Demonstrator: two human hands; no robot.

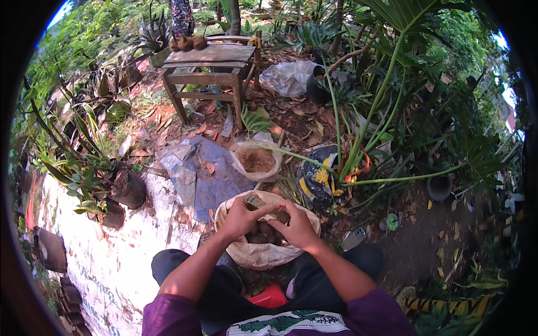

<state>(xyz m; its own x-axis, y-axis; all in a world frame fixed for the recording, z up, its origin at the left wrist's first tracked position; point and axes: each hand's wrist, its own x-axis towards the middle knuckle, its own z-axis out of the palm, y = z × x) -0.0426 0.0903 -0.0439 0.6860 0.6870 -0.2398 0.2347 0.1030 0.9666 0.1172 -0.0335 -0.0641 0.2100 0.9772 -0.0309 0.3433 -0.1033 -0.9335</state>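
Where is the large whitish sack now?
In the head view, the large whitish sack sits below centre, beneath the left hand and right hand, with the bag of brown material just beyond it.

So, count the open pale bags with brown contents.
2: the larger sack under the left hand and right hand, and the smaller bag just beyond it. Others may be hidden.

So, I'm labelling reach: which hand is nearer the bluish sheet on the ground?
Left. The left hand is close to the bluish sheet, on its right; the right hand is farther right, over the sack.
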